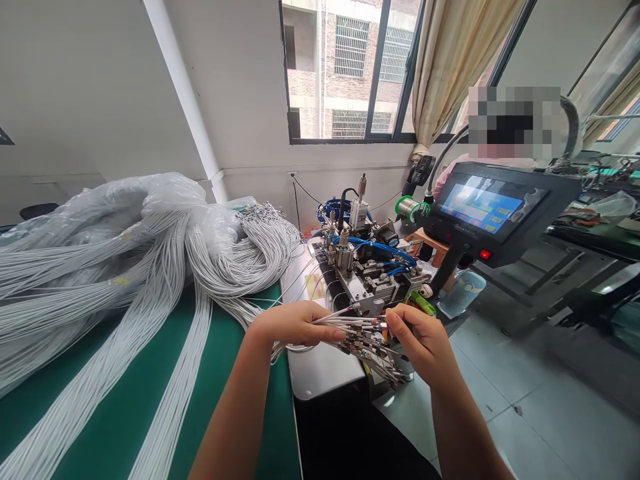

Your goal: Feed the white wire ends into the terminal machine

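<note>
My left hand (295, 323) is closed around a bundle of thin white cables (327, 321), close to their ends. Small metal connectors (367, 343) stick out to the right of my thumb in a loose fan, some tilting down toward the floor. Thumb and fingers of my right hand (417, 340) pinch together at the tip of a cable in the upper part of the fan. Just beyond both hands stands a bench machine (365, 267) with metal blocks and blue air tubes. The palm side of my left hand is hidden.
Long bundles of white cables (165, 293), partly in clear plastic (175, 193), cover much of the green table (235, 400). A touch screen (483, 207) on an arm stands right of the machine, near a green solder wire spool (407, 208). Behind it sits another person (510, 133).
</note>
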`<state>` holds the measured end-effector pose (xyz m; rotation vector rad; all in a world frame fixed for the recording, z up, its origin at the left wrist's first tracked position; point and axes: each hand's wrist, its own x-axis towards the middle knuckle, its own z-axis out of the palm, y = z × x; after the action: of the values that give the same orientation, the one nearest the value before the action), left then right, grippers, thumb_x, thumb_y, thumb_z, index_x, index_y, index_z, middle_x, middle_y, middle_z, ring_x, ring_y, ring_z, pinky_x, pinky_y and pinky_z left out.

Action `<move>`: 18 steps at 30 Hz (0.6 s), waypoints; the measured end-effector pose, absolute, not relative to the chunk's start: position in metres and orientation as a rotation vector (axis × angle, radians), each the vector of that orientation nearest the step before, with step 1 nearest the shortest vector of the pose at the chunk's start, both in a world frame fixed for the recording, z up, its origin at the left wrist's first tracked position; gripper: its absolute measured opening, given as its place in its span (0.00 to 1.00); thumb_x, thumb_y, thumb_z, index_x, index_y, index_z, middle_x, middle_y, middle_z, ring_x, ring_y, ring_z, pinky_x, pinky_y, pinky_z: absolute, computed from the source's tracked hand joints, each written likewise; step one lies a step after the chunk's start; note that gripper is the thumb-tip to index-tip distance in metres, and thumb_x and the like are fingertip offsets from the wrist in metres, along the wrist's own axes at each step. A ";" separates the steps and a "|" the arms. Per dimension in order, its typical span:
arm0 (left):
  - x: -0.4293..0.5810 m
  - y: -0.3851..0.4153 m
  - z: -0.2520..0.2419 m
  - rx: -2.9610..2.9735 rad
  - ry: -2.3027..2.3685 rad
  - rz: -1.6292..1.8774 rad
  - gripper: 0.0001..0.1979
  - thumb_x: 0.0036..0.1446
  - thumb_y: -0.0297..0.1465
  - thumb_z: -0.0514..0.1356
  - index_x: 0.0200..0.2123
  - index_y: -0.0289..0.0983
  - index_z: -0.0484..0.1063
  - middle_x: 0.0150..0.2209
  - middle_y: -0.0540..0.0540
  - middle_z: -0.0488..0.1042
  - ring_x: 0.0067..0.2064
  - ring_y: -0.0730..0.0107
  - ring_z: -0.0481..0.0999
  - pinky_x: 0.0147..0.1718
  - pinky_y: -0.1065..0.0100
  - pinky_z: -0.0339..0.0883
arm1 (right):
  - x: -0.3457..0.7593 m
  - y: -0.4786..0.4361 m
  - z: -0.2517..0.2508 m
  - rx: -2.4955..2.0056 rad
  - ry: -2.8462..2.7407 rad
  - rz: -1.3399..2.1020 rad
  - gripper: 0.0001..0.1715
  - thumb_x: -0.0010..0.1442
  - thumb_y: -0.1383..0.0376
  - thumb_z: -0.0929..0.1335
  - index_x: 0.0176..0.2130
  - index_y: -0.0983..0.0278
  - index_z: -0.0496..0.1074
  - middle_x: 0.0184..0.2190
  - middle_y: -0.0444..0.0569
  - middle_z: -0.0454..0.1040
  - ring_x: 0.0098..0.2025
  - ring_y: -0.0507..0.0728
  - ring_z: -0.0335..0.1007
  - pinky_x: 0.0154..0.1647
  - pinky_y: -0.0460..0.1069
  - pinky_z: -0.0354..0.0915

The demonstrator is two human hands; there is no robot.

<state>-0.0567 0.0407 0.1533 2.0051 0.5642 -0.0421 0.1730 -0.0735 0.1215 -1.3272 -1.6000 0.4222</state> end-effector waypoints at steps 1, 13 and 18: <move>-0.057 0.041 0.153 2.005 0.557 -0.038 0.25 0.55 0.54 0.56 0.31 0.35 0.71 0.22 0.55 0.58 0.24 0.77 0.56 0.22 0.74 0.48 | 0.173 -0.074 0.121 -1.324 -1.599 0.427 0.20 0.67 0.57 0.62 0.26 0.63 0.67 0.23 0.43 0.66 0.27 0.52 0.60 0.30 0.47 0.57; -0.057 0.043 0.150 1.974 0.531 -0.025 0.24 0.55 0.52 0.57 0.28 0.35 0.66 0.21 0.55 0.56 0.23 0.78 0.54 0.21 0.74 0.47 | 0.173 -0.074 0.119 -1.290 -1.591 0.432 0.20 0.67 0.57 0.61 0.26 0.63 0.67 0.23 0.44 0.66 0.27 0.52 0.60 0.29 0.47 0.57; -0.067 0.048 0.151 1.926 0.449 0.020 0.23 0.57 0.50 0.56 0.26 0.35 0.62 0.19 0.55 0.54 0.21 0.79 0.52 0.19 0.74 0.44 | 0.186 -0.075 0.117 -1.260 -1.531 0.400 0.16 0.67 0.57 0.61 0.35 0.62 0.72 0.31 0.47 0.72 0.32 0.54 0.67 0.34 0.47 0.61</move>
<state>-0.0667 0.0476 0.1507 1.9256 0.4494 0.0195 0.1860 -0.0745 0.1170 -1.2599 -1.5309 0.3998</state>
